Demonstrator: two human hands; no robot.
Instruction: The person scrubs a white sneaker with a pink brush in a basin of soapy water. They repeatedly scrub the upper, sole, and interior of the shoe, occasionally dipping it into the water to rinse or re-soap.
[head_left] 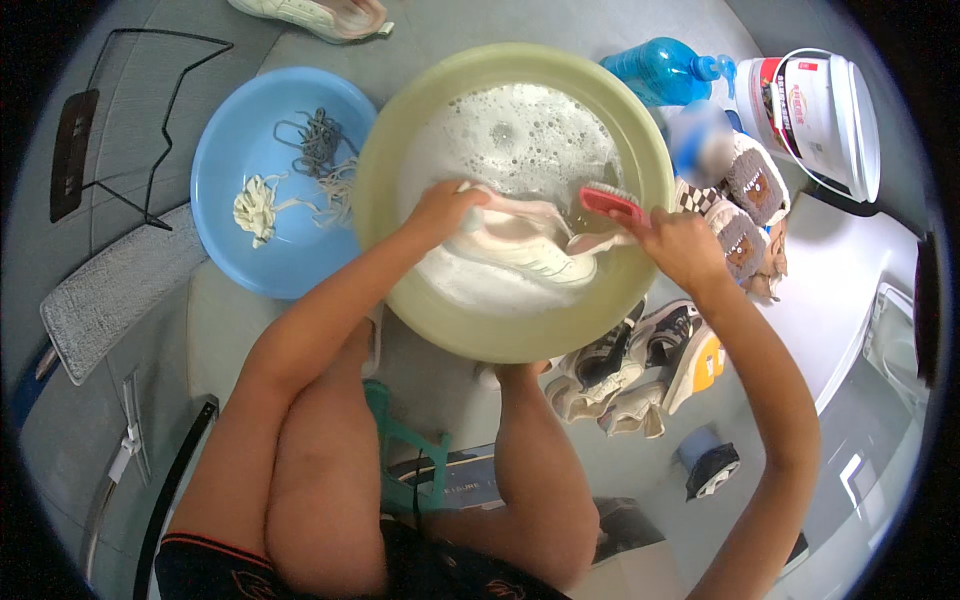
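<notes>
A pale white-and-pink sneaker (520, 240) lies on its side in a large yellow-green basin (515, 345) of foamy water (500, 145). My left hand (445, 213) is closed round the sneaker's heel end. In my right hand (678, 245), at the basin's right rim, is a red scrub brush (612, 203) with pale bristles turned up and away. A pale flap, seemingly the sneaker's tongue, stretches from the shoe toward my right fingers; whether they pinch it I cannot tell. The sneaker's lower side sits in suds.
A blue basin (225, 260) on the left holds grey laces (318, 140) and white laces (258, 208). To the right stand a blue pump bottle (660, 70), a white bucket (815, 125), slippers (755, 180) and several shoes (640, 365). Another sneaker (330, 15) lies beyond. I sit by a green stool (425, 465).
</notes>
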